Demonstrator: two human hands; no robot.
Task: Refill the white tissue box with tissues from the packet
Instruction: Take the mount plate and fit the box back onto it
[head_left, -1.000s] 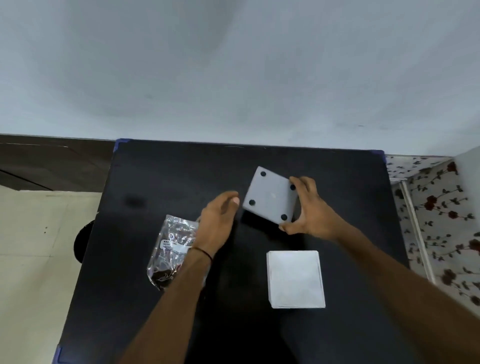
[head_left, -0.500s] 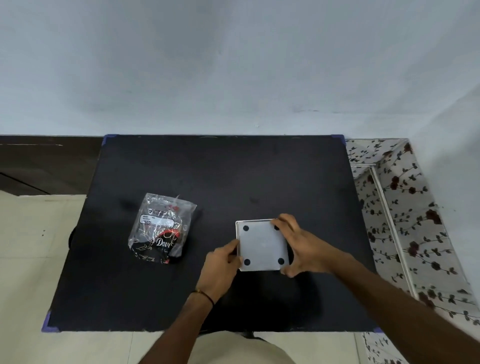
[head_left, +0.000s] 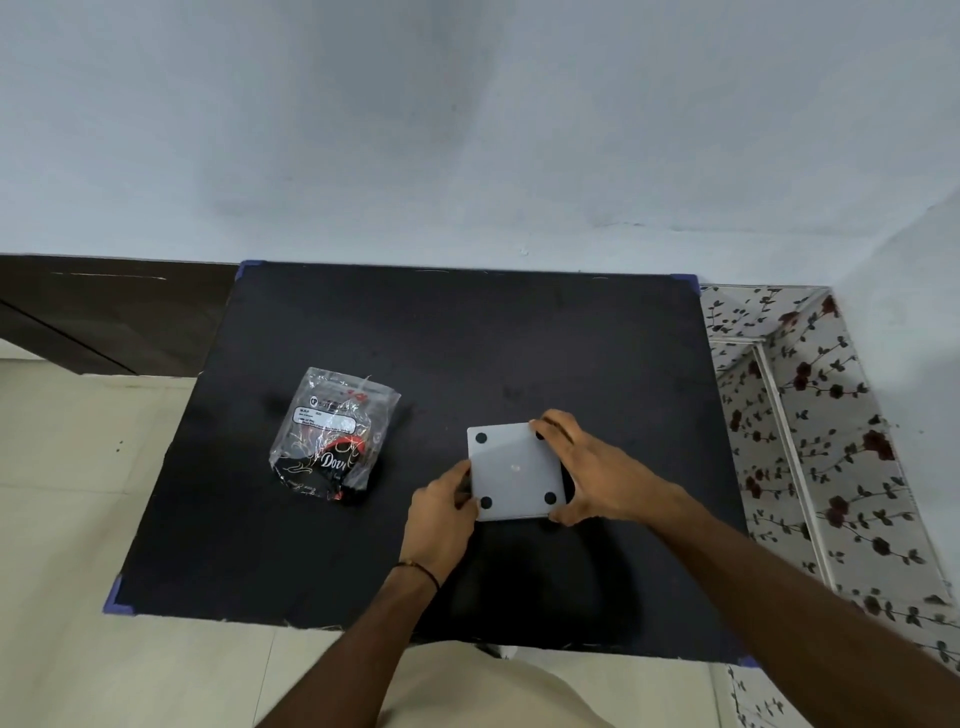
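The white tissue box (head_left: 514, 470) lies on the black table (head_left: 467, 343) with its flat underside up, showing four black round feet. My left hand (head_left: 441, 512) grips its near-left corner, thumb on the left edge. My right hand (head_left: 589, 467) clasps its right side, fingers on the far-right corner and thumb at the near-right corner. The tissue packet (head_left: 332, 434), a crumpled clear plastic bag with black, red and white print, lies to the left of the box, apart from both hands. No loose tissues are visible.
The table stands against a pale wall (head_left: 467, 130). Blue corner guards mark its corners. Tiled floor (head_left: 78, 493) lies to the left, and a floral-patterned surface (head_left: 831, 441) sits along the right edge. My lap shows below the near edge.
The box came down from a tilted hold at mid-table to lie flat nearer me. The white stack seen a second ago is out of sight. My left hand went onto the box.
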